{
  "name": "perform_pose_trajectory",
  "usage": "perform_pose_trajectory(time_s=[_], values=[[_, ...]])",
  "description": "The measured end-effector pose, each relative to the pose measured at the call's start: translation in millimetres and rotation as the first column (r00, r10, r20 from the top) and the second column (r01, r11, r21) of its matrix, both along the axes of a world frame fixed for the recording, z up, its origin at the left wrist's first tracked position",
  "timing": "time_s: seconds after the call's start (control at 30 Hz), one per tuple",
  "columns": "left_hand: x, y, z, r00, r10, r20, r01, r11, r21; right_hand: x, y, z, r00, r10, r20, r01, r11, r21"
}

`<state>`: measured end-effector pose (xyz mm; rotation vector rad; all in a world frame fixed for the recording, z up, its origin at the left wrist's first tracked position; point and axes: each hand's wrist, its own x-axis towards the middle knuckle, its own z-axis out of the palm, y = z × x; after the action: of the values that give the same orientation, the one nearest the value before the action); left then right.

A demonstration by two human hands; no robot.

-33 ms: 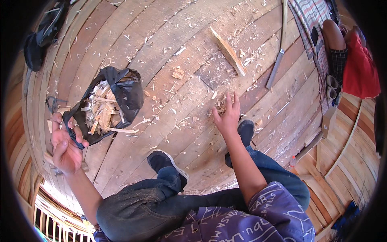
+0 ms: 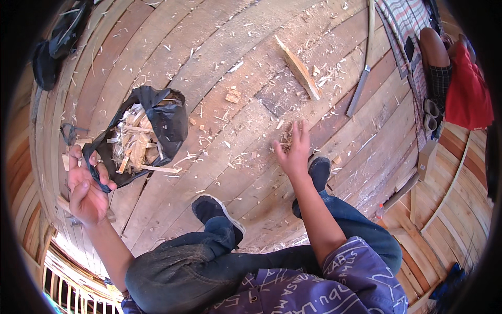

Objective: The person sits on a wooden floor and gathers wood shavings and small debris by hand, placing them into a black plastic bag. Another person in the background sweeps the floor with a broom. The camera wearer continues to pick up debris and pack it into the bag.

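Observation:
My left hand (image 2: pixel 90 193) has its fingers hooked round the near left rim of a black plastic bag (image 2: pixel 170 123), palm turned up and thumb free. The bag lies with its mouth spread, and wood shavings and chips (image 2: pixel 138 141) fill it. To the right, my right hand (image 2: pixel 294 154) reaches down to the floor with its fingers apart. Its fingertips are at a small heap of wood shavings (image 2: pixel 286 137), partly hidden by the hand, beside my right shoe (image 2: pixel 319 170).
Beyond my right hand lie a split wood piece (image 2: pixel 298 68) and a long blade with a handle (image 2: pixel 358 90). A wood chunk (image 2: pixel 233 95) and scattered shavings dot the plank floor (image 2: pixel 209 68). At the right, a person in red (image 2: pixel 465 89) sits by a striped cloth (image 2: pixel 408 21).

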<state>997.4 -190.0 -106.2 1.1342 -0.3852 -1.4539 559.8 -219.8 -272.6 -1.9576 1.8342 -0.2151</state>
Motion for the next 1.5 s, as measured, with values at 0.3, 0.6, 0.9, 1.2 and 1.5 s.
perform_pose_trajectory(time_s=[0.3, 0.6, 0.9, 1.2, 1.5], values=[[0.2, 0.5, 3.6, 0.999, 0.049, 0.016, -0.049, 0.999, 0.009, 53.8, 82.0, -8.6, 0.877, 0.476, 0.069, -0.479, 0.853, 0.206], [7.4, 15.8, -0.4, 0.997, 0.060, 0.040, -0.060, 0.998, 0.015, 8.8, 46.7, -26.3, 0.752, 0.577, 0.319, -0.628, 0.774, 0.083], [6.1, 28.8, 3.1, 0.990, 0.135, 0.047, -0.136, 0.991, 0.011, 86.9, -71.8, -7.0, 0.904, 0.088, 0.418, -0.107, 0.994, 0.022], [12.3, 50.4, 4.2, 0.978, 0.203, 0.046, -0.203, 0.979, -0.008, 157.8, -65.5, -14.2, 0.820, 0.566, 0.085, -0.564, 0.824, -0.052], [16.8, 60.1, 3.3, 0.977, 0.202, 0.068, -0.203, 0.979, 0.008, 173.4, -35.2, -37.1, 0.579, 0.811, 0.088, -0.792, 0.584, -0.179]])
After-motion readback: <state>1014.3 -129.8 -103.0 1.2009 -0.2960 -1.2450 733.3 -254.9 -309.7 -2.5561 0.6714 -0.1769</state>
